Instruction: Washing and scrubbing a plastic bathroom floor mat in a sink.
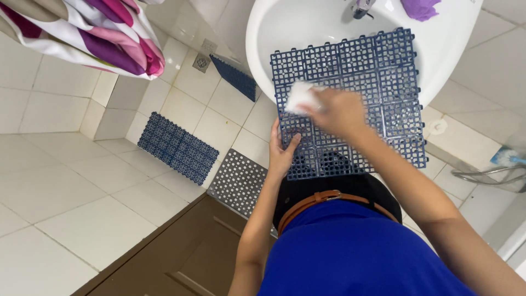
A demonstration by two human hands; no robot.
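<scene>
My right hand (339, 112) grips a white sponge (301, 97) on the blue grid mat (383, 71); fingers closed. My left hand (282, 153) clasps the mat's lower edge over the white basin (285, 27).

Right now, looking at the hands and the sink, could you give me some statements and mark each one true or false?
1. The right hand presses a white sponge on the blue grid mat. True.
2. The left hand holds the mat's lower edge. True.
3. The mat lies flat on the floor. False: it rests over the white sink.
4. The sponge is green. False: it is white.
5. Another blue mat lies on the floor tiles. True.
</scene>
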